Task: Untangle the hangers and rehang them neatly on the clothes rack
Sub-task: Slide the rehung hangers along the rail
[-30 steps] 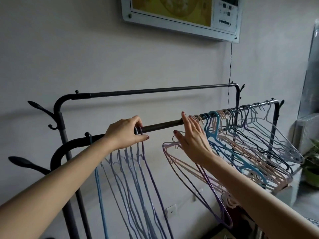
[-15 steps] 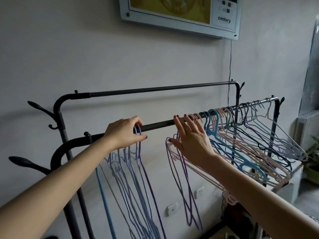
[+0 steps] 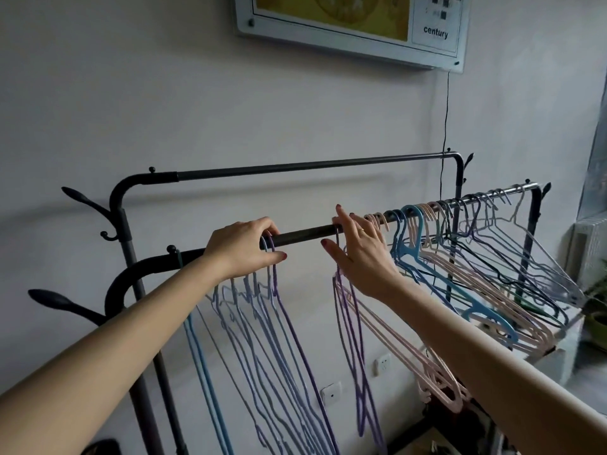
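A black clothes rack has a front rail (image 3: 305, 232) and a higher back rail (image 3: 295, 165). My left hand (image 3: 243, 247) grips the hooks of several blue and purple wire hangers (image 3: 272, 339) that hang close together on the left of the front rail. My right hand (image 3: 361, 254) has straight fingers against the hook of a purple hanger (image 3: 353, 349) on the rail, with pink hangers (image 3: 427, 366) just behind it. Farther right, a blue plastic hanger (image 3: 423, 261) and several pink, grey and dark hangers (image 3: 512, 267) crowd the rail.
Black coat hooks (image 3: 82, 198) stick out from the rack's left post. A framed panel marked "century" (image 3: 433, 31) hangs on the wall above, with a cord (image 3: 446, 126) running down. Wall sockets (image 3: 331, 394) sit low. A potted plant (image 3: 596, 310) stands at the far right.
My right hand has slid left along the front rail, and the purple hanger has swung from splayed out to hanging straight down. The left hand has stayed on its bunch.
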